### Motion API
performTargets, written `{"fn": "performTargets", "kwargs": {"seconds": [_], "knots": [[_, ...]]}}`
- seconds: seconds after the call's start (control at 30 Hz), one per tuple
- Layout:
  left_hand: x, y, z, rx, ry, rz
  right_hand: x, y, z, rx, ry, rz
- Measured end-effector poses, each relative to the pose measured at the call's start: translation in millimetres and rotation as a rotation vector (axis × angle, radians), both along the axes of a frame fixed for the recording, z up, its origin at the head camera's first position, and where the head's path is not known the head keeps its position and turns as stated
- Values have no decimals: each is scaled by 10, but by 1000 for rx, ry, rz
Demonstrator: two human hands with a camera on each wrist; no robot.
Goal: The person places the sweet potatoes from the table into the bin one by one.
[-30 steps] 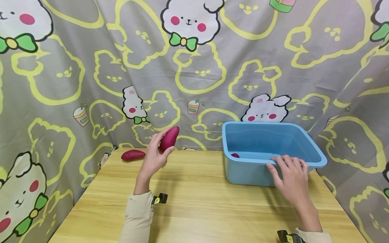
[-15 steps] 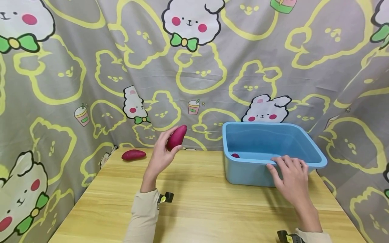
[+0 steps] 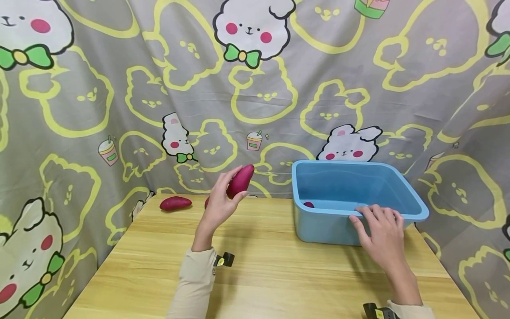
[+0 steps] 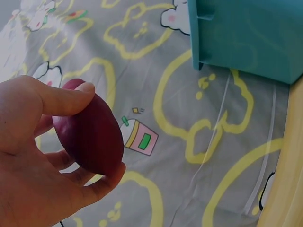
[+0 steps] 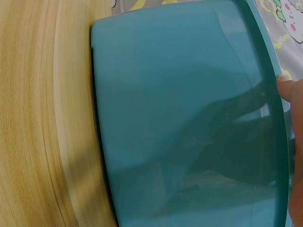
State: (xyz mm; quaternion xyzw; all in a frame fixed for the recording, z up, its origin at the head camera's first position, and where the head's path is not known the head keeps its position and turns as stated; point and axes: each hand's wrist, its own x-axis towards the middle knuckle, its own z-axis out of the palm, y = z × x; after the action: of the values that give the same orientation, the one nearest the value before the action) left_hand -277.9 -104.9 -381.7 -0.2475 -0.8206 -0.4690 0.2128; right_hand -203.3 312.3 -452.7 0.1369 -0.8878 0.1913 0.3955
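My left hand (image 3: pixel 219 206) grips a purple-red sweet potato (image 3: pixel 241 180) above the table, left of a blue plastic bin (image 3: pixel 326 228). In the left wrist view, thumb and fingers wrap around the sweet potato (image 4: pixel 90 135), and one end is hidden in the palm. The right hand (image 3: pixel 382 235) holds the bin's near rim, fingers over the edge and thumb on the outer side. Inside the bin, part of another sweet potato (image 3: pixel 308 204) shows at the left; the near wall hides the rest.
A sweet potato (image 3: pixel 175 203) lies at the table's far left corner. Part of another sweet potato (image 3: pixel 206 203) peeks out from behind my left hand. The wooden table (image 3: pixel 279 274) meets a patterned grey curtain (image 3: pixel 271 102) at the back and sides.
My left hand has carried the sweet potato rightward toward the bin. A dark red bit of another sweet potato now shows behind that hand. The right hand and bin stay put.
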Motion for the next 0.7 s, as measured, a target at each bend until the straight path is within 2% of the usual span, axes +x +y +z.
{"fn": "performTargets", "kwargs": {"seconds": [0.7], "knots": [[-28, 218, 30, -21, 36, -42, 0, 4, -7, -3, -5, -4]]}}
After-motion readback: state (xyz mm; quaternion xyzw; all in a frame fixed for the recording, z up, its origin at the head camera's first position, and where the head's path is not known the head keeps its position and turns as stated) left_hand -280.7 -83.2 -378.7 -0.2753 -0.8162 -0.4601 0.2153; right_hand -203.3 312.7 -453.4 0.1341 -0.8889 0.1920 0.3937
